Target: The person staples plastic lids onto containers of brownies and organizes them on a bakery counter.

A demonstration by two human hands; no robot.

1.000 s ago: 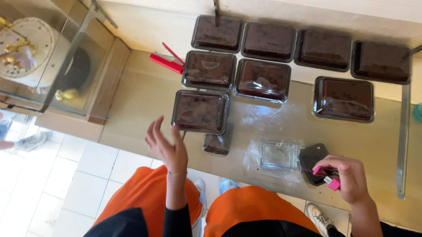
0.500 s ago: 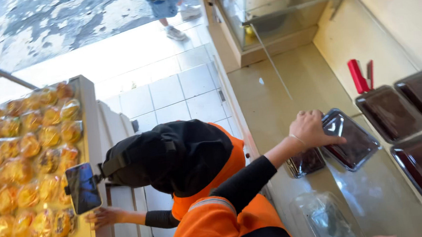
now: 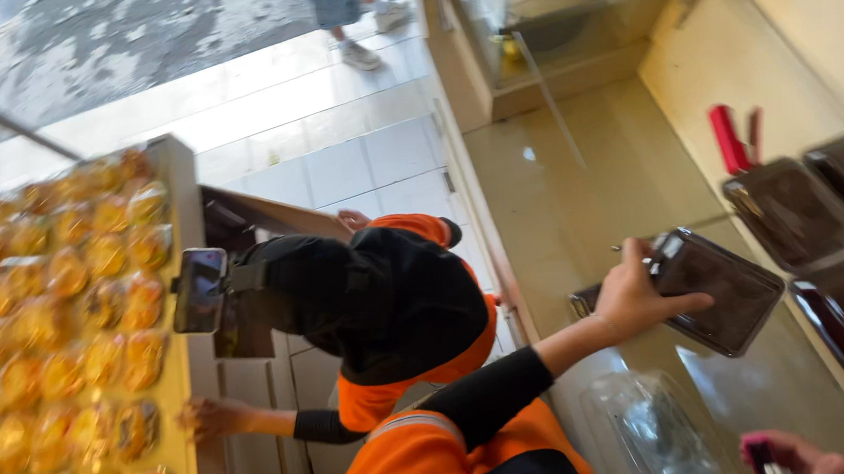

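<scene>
Clear plastic boxes with dark filling: four or five in view, one held (image 3: 722, 289), the others (image 3: 791, 210) lying in rows on the desk (image 3: 599, 193); edge-cut ones too partial for a firm count. Red clip-like item (image 3: 730, 138): one, at the far end of the rows. Empty clear box (image 3: 658, 429): one, near edge of desk. Left hand (image 3: 637, 295): fingers (image 3: 683, 303) spread and clamped on the near end of the held box, tilted, just above the desk beside the rows. Right hand (image 3: 795, 453): only partly in frame, fingers curled round a small pink object (image 3: 758, 453); grip unclear. Co-worker in orange and black (image 3: 387, 300): one, bent over a tray of yellow pastries (image 3: 48, 337).
</scene>
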